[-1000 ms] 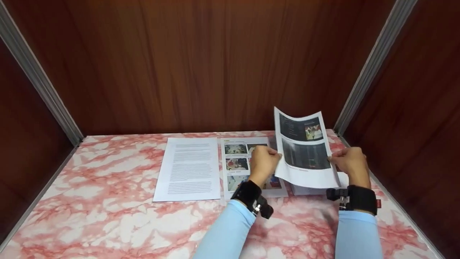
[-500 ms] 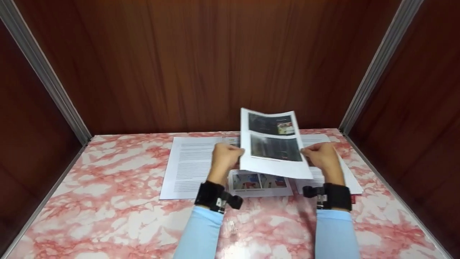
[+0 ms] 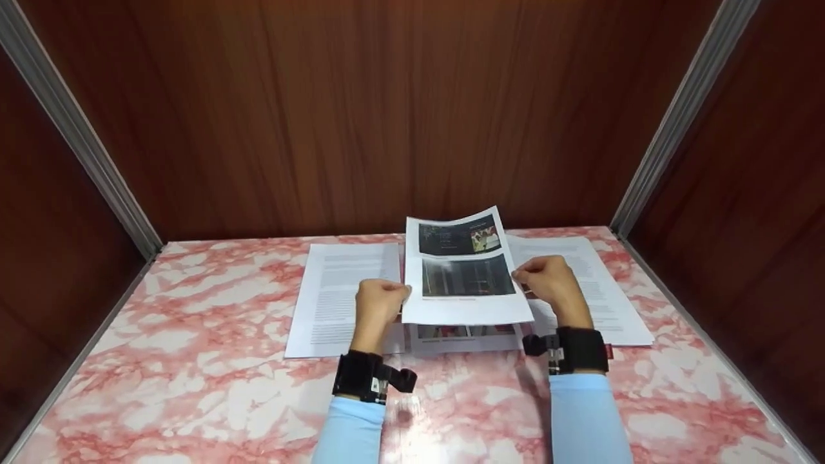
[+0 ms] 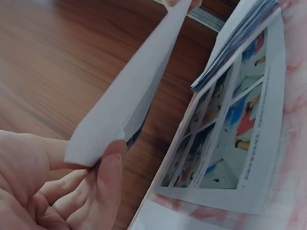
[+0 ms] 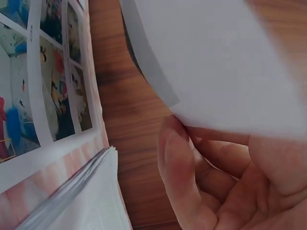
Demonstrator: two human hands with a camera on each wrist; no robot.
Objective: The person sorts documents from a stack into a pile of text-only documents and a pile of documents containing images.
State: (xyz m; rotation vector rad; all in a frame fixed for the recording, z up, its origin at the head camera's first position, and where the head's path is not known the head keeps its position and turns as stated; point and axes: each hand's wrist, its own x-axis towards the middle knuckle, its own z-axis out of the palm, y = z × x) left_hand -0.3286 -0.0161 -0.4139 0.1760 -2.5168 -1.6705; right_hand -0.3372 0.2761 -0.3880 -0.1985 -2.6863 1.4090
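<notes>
Both hands hold up a printed sheet of paper [image 3: 467, 309] with two dark pictures on it, tilted above the middle of the table. My left hand [image 3: 377, 306] pinches its left edge between thumb and fingers. At the opposite edge, my right hand [image 3: 548, 280] pinches the paper the same way. Beneath the raised sheet lies a page with colour photos [image 3: 464, 346], mostly covered in the head view; the left wrist view shows more of this photo page [image 4: 225, 143]. The wrist views show the sheet's pale side [image 5: 216, 67], slightly bowed.
A text-printed stack of paper [image 3: 345, 296] lies to the left of the photo page. On the right is another paper stack [image 3: 609, 296], slightly askew. The marbled pink-and-white table [image 3: 193, 386] ends at a brown wood-grain back panel [image 3: 322, 129], with metal posts at both corners.
Both hands have carried the sheet leftward from above the right stack to above the photo page. It hangs a little lower now, and the right stack has come into view.
</notes>
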